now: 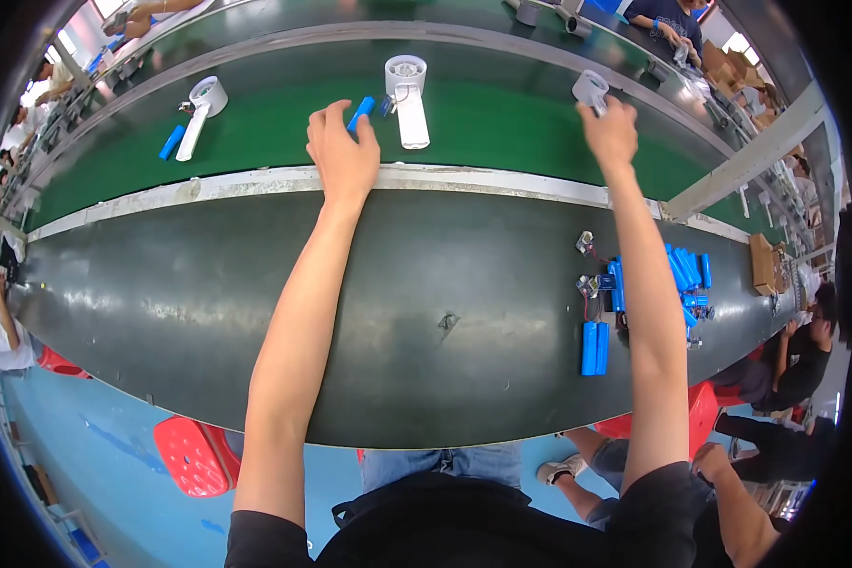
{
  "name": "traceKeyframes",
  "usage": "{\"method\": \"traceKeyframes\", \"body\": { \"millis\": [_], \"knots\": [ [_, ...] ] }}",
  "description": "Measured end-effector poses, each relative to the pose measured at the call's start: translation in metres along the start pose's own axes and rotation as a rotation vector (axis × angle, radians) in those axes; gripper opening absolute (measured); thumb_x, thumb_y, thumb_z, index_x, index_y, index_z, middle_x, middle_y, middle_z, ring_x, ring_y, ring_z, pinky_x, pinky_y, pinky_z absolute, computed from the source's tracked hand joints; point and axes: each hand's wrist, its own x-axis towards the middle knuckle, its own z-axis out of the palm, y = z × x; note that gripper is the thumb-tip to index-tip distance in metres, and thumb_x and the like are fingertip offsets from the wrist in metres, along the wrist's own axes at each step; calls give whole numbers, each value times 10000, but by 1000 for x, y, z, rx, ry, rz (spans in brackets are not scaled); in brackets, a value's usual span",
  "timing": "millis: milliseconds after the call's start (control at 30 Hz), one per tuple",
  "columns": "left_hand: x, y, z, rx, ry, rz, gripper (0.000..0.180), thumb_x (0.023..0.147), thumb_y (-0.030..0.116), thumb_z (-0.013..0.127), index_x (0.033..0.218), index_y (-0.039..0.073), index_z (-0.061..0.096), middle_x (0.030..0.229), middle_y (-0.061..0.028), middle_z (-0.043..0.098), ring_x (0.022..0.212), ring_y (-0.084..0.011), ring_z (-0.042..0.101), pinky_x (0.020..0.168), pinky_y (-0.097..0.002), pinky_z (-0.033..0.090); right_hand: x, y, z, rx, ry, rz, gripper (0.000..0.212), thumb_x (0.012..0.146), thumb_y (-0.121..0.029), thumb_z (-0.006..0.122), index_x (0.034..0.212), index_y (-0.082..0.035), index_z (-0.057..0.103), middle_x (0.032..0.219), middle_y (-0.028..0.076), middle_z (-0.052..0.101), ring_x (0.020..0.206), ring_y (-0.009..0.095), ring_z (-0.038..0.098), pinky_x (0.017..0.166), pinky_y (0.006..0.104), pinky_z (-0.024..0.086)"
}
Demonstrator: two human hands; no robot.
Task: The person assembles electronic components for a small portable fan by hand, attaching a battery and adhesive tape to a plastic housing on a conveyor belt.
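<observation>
My left hand (344, 151) is over the near part of the green belt, fingers spread. A blue cylindrical battery (361, 114) shows between its thumb and forefinger, apparently lying on the belt. Beside that battery is a white handheld fan body (412, 104), its round head pointing away and a small circuit board by its neck. Farther right, my right hand (612, 134) has its fingers closed around another white fan body (590, 87); the hand covers most of its handle. A third white fan body (200, 114) lies at the left, with a blue battery (171, 142) alongside.
Blue batteries with wired circuit boards (686, 270) are heaped on the dark worktable (445, 379), under and beside my right forearm. A pale metal post (753, 156) slants at the right. A red stool (194, 456) stands at the lower left. Other people sit around.
</observation>
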Motion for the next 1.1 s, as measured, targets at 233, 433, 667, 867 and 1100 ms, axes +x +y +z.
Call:
{"method": "traceKeyframes", "body": {
  "millis": [233, 433, 667, 867, 1100],
  "knots": [
    [-5, 7, -3, 44, 149, 15, 252, 918, 152, 610, 1155, 67, 618, 1206, -143, 550, 1135, -329, 535, 966, -443, 403, 20, 74, 9, 837, -558, 534, 220, 936, -239, 667, 922, -20, 645, 943, 93, 713, 480, 61, 354, 418, 255, 270],
    [-28, 68, -23, -132, 99, 242, 254, 942, 157, 615, 1178, 65, 602, 1181, -121, 576, 1132, -285, 538, 955, -412, 393, -50, 42, -74, 1558, -645, 605, 230, 997, -163, 560, 1119, 32, 564, 776, -42, 531, 514, -19, 363, 427, 137, 312],
    [-98, 122, -40, -423, -445, -35, 829, 820, 308, 800, 1464, -13, 388, 1426, -231, 459, 1302, -329, 494, 1088, -410, 389, -229, -6, -163, 1206, -953, 348, 273, 964, -266, 610, 1079, -29, 679, 795, -2, 698, 495, 26, 451, 461, 195, 361],
    [-129, 118, -51, -588, -580, 10, 718, 800, 120, 777, 1427, 17, 443, 1187, -119, 634, 1086, -189, 617, 971, -336, 468, -200, 29, -160, 486, -666, -116, 385, 994, -351, 565, 983, 9, 701, 879, 92, 697, 674, 175, 630, 618, 328, 505],
    [-134, 119, -47, -501, -642, 199, 732, 774, 155, 790, 1422, 51, 467, 1222, -149, 621, 1133, -266, 615, 995, -379, 461, -179, 81, -159, 105, -592, -353, 277, 852, -156, 705, 1105, -45, 692, 982, 97, 559, 935, 255, 568, 817, 373, 475]
  ]
}}
